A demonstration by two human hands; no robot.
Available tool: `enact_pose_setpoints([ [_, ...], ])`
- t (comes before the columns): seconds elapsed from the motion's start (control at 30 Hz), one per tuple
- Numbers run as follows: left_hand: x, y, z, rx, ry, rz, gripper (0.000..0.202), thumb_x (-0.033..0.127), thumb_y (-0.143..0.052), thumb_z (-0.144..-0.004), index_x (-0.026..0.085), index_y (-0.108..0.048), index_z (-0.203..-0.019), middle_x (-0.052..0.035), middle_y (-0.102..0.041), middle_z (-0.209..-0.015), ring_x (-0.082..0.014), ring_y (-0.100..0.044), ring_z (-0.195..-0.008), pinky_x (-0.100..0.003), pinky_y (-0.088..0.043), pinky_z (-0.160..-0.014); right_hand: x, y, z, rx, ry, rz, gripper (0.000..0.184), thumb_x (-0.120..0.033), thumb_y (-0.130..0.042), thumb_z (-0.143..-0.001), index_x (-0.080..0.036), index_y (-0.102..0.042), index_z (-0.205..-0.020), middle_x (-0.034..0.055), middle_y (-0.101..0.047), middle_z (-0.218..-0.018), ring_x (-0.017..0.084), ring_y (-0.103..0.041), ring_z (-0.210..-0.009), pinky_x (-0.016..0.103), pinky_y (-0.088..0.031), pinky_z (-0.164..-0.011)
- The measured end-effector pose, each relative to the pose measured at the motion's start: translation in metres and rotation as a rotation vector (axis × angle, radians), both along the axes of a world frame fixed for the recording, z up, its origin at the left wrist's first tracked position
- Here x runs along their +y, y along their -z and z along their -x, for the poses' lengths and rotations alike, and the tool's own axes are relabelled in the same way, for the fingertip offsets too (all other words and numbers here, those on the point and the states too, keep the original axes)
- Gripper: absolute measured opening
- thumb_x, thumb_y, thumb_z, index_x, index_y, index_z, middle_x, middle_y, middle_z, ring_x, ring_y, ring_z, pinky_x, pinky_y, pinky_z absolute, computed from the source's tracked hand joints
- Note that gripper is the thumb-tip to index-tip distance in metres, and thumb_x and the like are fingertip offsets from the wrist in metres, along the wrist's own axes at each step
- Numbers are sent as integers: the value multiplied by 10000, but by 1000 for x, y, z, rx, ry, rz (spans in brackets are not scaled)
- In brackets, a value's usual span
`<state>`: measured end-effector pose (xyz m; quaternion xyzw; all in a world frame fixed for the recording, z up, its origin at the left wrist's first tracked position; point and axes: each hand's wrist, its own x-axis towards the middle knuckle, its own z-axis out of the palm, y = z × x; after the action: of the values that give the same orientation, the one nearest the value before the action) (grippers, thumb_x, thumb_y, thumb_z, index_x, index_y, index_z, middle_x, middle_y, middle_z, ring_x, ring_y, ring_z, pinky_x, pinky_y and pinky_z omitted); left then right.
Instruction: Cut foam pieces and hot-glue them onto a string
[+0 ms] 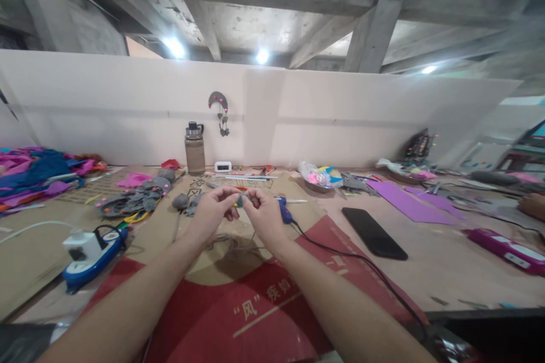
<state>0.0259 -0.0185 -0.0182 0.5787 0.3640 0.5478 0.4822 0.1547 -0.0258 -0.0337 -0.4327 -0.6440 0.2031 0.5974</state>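
Note:
My left hand (215, 210) and my right hand (264, 215) meet over the middle of the cardboard, fingertips pinched together. Between them shows a small teal piece (239, 201), mostly hidden by the fingers, so its kind is unclear. Grey yarn (230, 243) lies loosely below the hands. Just right of my right hand is a blue glue gun (285, 211), its black cable running toward the front right. Small grey pieces (181, 201) lie left of my left hand.
A bottle (195, 150) stands at the back near the white partition. Grey pieces with pink dots (136, 195) and a blue power strip (96, 258) are left. On the right lie a black phone (374, 232), purple sheets (411, 201) and a magenta power strip (506, 249).

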Motion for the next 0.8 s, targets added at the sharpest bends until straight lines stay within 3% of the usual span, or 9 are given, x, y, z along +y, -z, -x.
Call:
enact_pose_setpoints([
  [0.27,-1,-1,4,129,-26,-86,230,372,-623,-702,150,-627,-761,-11,-594,-521,-111,-524,-460,-224,-411,-488,-2,2,-2,-109,25,-24,164,-316,-494,-784,-176,-569,-746,-30,-520,-630,92,-387,-537,209,-302,-514],
  [0.8,0,-3,6,-35,103,101,196,320,-651,-661,136,-617,-718,7,-563,-536,-84,-504,-467,-192,-334,-442,-4,0,-3,-155,40,-39,182,-329,-486,-799,-175,-549,-725,-47,-437,-576,92,-362,-542,211,-278,-518],
])
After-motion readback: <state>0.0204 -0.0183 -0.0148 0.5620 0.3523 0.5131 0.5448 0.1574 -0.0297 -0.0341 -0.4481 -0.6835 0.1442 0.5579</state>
